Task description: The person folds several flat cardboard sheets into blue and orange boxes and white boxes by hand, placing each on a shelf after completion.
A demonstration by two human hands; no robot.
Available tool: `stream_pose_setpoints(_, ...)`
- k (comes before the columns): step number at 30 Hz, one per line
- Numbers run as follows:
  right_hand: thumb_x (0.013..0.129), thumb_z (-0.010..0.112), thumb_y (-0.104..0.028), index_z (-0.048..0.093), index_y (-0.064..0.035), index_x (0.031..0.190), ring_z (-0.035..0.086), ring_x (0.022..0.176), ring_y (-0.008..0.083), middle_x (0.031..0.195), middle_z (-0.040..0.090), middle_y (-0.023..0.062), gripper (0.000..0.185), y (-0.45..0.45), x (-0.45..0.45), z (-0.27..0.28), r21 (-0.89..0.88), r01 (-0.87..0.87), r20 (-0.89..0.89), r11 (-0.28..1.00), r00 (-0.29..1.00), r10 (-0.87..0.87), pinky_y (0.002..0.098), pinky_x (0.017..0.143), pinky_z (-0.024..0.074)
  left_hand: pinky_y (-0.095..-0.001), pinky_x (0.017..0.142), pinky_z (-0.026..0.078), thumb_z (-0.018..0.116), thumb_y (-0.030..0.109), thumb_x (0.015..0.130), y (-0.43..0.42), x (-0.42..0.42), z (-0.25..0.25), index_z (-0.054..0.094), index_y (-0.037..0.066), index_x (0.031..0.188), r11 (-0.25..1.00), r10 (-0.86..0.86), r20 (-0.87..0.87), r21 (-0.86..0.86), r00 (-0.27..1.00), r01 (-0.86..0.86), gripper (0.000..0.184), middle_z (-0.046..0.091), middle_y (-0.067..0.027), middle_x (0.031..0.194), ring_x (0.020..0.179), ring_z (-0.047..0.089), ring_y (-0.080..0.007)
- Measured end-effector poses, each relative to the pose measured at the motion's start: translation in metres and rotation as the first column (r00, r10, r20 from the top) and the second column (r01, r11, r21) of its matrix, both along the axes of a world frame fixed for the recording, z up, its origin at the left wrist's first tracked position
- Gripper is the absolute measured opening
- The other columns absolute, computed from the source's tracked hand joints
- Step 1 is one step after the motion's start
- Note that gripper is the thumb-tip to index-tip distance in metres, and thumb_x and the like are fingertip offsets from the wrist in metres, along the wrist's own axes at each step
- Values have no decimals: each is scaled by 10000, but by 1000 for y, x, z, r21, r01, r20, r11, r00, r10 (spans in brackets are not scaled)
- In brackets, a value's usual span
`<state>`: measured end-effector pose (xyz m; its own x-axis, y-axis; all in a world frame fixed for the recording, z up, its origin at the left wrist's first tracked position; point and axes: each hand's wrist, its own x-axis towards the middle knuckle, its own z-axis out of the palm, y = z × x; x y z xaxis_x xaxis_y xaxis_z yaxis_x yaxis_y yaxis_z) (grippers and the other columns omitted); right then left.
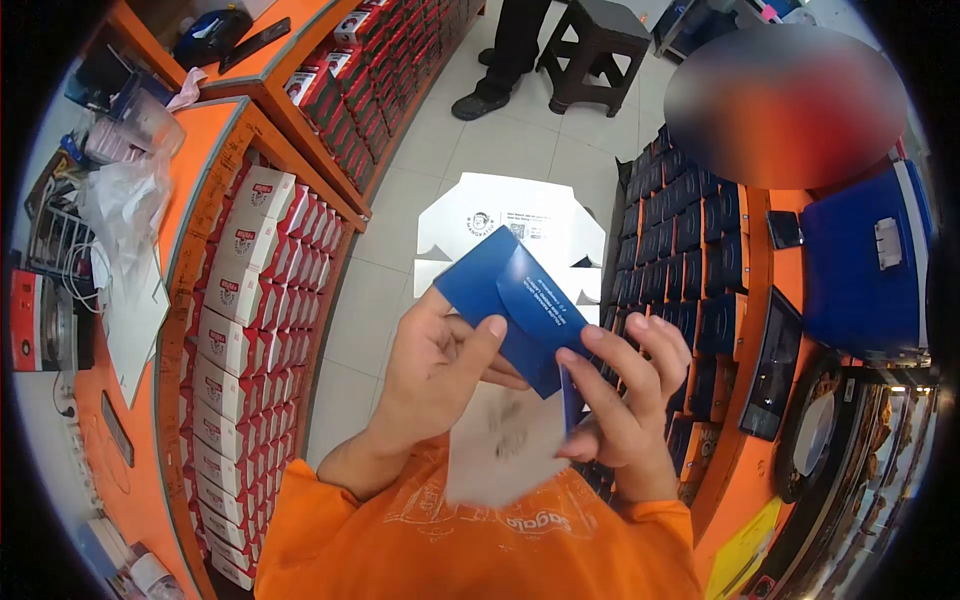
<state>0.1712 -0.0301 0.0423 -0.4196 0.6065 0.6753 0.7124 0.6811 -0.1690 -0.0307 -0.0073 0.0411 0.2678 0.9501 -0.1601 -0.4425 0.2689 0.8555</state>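
A blue cardboard box (530, 300) with a rounded tuck flap and white print is held tilted in front of my chest. My left hand (435, 370) is closed around its left end, thumb across the front face. At the right end, the fingers and thumb of my right hand (630, 390) pinch the box's edge and a side panel. Below it, a whitish panel (500, 450) with a faint print hangs in front of my orange shirt; where it joins the box is hidden. Behind the box lies a flat white cardboard blank (545, 205) with a round logo and a QR code.
Stacked red-and-white boxes (225, 340) fill the left shelf, and rows of dark blue boxes (690, 230) fill the right one. A dark plastic stool (600, 45) and a person's legs (515, 45) stand ahead. A blue bin (865, 260) sits on the right.
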Motion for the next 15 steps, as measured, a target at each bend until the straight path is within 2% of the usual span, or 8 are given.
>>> stream_pose_setpoints(2,932,448,-587,711,-93,984,460,1214,307,1200,622,75,563,2,2,8,-34,-19,177,999,984,25,488,983,376,-338,734,607,491,84,985,-4,3,-2,393,-41,1275,1000,-8,-79,8,997,9,330,662,-172,989,842,700,-227)
stream_pose_setpoints(3,906,595,-422,705,-76,971,499,1178,321,1216,624,92,369,4,-1,14,-96,-18,227,995,973,40,488,956,396,-334,731,605,500,90,984,-5,7,-6,398,-46,1251,999,31,-111,-9,993,-33,317,657,-172,982,836,699,-222)
stream_pose_setpoints(6,800,737,-238,694,-61,951,547,1116,324,1231,618,104,236,20,-5,-5,-225,-52,176,973,980,93,484,916,427,-313,717,601,516,103,984,-4,6,-43,397,-53,1216,998,-56,-349,-22,935,52,304,641,-173,1007,827,696,-207)
stream_pose_setpoints(7,703,787,-67,683,-50,939,579,1064,321,1190,625,116,259,23,-7,-8,-331,-97,27,939,993,113,440,875,461,-307,716,599,514,98,985,-2,9,-49,403,-60,1209,998,-57,-186,-45,981,50,296,640,-168,1015,831,696,-204)
stream_pose_setpoints(8,703,787,-67,683,-50,939,579,1064,321,1190,625,116,259,26,-4,-13,-335,-90,28,938,994,106,440,875,461,-300,716,597,513,93,985,0,12,-52,408,-67,1202,996,-52,-17,-70,999,50,289,640,-164,1023,836,695,-200)
stream_pose_setpoints(10,744,768,-88,662,-26,1014,575,1072,311,1200,610,116,297,33,5,-22,-584,-191,-212,789,974,79,390,848,481,-302,725,597,518,84,983,8,11,-51,429,-74,1197,992,-114,-55,-57,992,111,281,642,-162,1036,850,694,-202)
stream_pose_setpoints(12,748,748,-38,641,-10,1061,585,1085,297,1183,618,115,331,36,13,-27,-602,-224,-267,766,961,71,354,859,490,-304,735,596,523,75,980,17,14,-53,449,-82,1192,985,-172,-93,-36,981,169,274,644,-160,1048,864,692,-203)
stream_pose_setpoints(15,758,691,7,635,2,1123,552,1192,299,1236,614,136,370,29,24,-42,-559,-279,-627,781,758,-178,363,976,444,-305,742,599,554,49,960,30,22,-70,494,-97,1180,986,-165,-4,-32,986,165,271,642,-167,1082,897,689,-212)
